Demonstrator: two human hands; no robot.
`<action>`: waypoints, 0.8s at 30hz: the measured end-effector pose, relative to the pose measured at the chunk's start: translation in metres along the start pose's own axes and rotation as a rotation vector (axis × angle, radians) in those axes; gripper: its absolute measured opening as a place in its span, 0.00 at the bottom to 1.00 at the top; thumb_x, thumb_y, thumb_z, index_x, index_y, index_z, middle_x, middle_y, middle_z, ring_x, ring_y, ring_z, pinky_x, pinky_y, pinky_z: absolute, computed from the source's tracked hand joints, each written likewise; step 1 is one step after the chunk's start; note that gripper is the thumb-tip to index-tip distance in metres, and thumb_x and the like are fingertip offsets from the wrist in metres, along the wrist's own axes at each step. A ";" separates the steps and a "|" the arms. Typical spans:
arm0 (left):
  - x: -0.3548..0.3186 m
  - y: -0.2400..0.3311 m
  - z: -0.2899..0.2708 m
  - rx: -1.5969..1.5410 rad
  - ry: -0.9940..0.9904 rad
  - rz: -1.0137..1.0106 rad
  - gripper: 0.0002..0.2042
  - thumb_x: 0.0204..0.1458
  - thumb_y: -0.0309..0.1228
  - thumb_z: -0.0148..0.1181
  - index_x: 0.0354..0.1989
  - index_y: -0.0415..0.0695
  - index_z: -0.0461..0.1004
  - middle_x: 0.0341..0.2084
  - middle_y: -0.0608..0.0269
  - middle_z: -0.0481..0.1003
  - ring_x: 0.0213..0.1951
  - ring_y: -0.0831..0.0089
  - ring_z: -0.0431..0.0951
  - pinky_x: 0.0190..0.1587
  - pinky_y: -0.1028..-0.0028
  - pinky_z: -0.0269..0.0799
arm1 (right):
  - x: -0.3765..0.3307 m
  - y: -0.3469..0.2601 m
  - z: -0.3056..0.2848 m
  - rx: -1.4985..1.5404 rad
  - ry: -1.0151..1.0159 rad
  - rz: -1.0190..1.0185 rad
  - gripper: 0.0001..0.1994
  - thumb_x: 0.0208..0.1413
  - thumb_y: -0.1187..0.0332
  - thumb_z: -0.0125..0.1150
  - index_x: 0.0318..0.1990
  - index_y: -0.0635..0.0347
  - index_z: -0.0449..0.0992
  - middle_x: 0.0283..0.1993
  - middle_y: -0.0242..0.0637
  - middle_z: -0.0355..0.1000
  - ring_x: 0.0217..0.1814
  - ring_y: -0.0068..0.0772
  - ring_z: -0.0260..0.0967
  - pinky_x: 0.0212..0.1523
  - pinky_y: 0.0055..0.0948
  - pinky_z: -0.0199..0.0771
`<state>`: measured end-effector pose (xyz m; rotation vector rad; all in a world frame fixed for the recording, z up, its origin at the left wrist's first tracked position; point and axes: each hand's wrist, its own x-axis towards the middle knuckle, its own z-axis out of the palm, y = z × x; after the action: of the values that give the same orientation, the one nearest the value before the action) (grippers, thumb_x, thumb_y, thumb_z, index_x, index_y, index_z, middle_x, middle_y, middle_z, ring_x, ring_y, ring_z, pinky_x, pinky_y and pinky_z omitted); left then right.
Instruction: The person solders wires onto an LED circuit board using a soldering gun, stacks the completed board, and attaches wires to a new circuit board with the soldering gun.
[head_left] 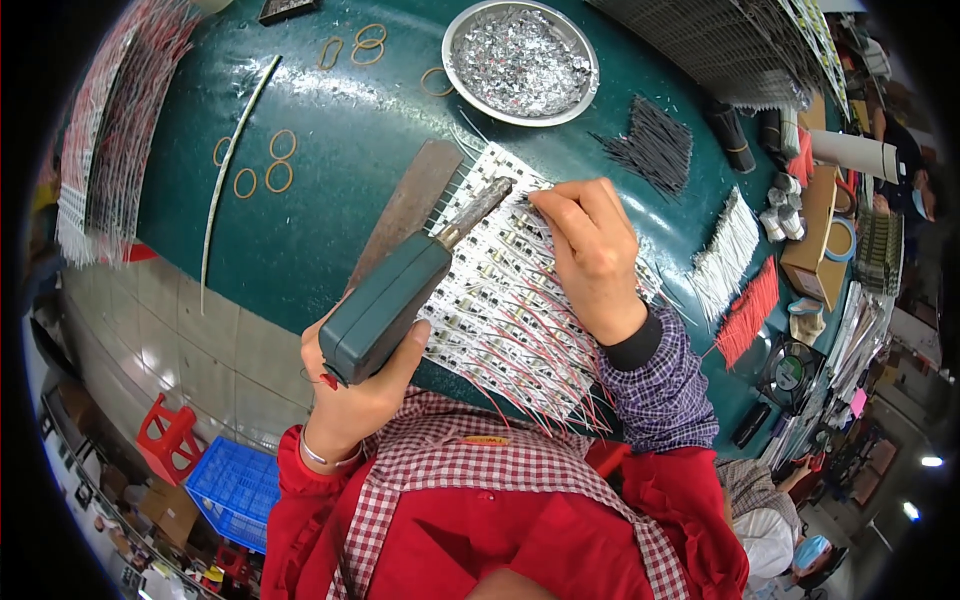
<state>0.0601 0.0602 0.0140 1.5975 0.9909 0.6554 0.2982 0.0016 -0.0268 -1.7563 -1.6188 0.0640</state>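
My left hand (365, 395) is wrapped round a dark green soldering gun (385, 305). Its metal tip reaches up and right over a white panel of small circuit boards (470, 290). Rows of dark components cover the panel, and many red and dark wires trail across its lower right part. Just right of the tip, my right hand (598, 250) is pinched at the panel's upper edge on what looks like a thin wire, mostly hidden by the fingertips. A flat brown bar (405, 205) lies along the panel's left side.
A round metal bowl (450, 60) of silvery scraps stands at the back. To the right lie bundles of black wires (655, 145), white wires (728, 245) and red wires (748, 315), beside a small fan (790, 372). Rubber bands (282, 145) and a long pale strip (225, 165) lie left.
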 end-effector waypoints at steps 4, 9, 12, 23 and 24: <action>0.000 -0.001 0.003 -0.015 0.019 0.031 0.09 0.45 0.20 0.68 0.36 0.33 0.79 0.29 0.59 0.79 0.29 0.77 0.78 0.31 0.76 0.72 | 0.002 -0.001 -0.001 0.001 -0.015 0.000 0.14 0.41 0.86 0.61 0.38 0.66 0.75 0.35 0.40 0.69 0.37 0.42 0.68 0.36 0.35 0.71; 0.002 -0.002 0.002 0.025 -0.023 0.062 0.08 0.44 0.19 0.67 0.34 0.32 0.78 0.27 0.59 0.77 0.26 0.75 0.76 0.29 0.76 0.69 | 0.002 -0.001 -0.001 -0.015 -0.045 0.009 0.15 0.39 0.87 0.59 0.38 0.66 0.75 0.36 0.41 0.68 0.38 0.42 0.67 0.37 0.35 0.71; 0.002 -0.002 0.002 0.063 -0.038 0.078 0.08 0.44 0.18 0.67 0.33 0.32 0.78 0.26 0.58 0.76 0.25 0.73 0.75 0.28 0.75 0.68 | 0.002 -0.001 -0.003 -0.027 -0.068 0.002 0.17 0.37 0.88 0.57 0.38 0.66 0.75 0.36 0.41 0.68 0.38 0.42 0.67 0.37 0.35 0.71; 0.003 0.002 0.002 0.166 -0.068 0.080 0.07 0.44 0.18 0.67 0.31 0.33 0.76 0.24 0.57 0.74 0.25 0.71 0.75 0.28 0.74 0.68 | 0.002 0.000 -0.002 -0.038 -0.071 -0.005 0.18 0.34 0.89 0.56 0.38 0.66 0.74 0.37 0.41 0.68 0.39 0.43 0.67 0.37 0.36 0.71; 0.002 0.002 0.002 0.167 -0.068 0.079 0.07 0.44 0.18 0.67 0.31 0.33 0.76 0.24 0.57 0.74 0.25 0.71 0.75 0.28 0.74 0.68 | 0.002 -0.001 -0.002 -0.039 -0.075 -0.003 0.19 0.34 0.89 0.56 0.38 0.66 0.75 0.37 0.41 0.68 0.39 0.43 0.67 0.37 0.36 0.71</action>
<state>0.0635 0.0609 0.0150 1.8015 0.9561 0.5797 0.2990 0.0023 -0.0243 -1.8002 -1.6863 0.0980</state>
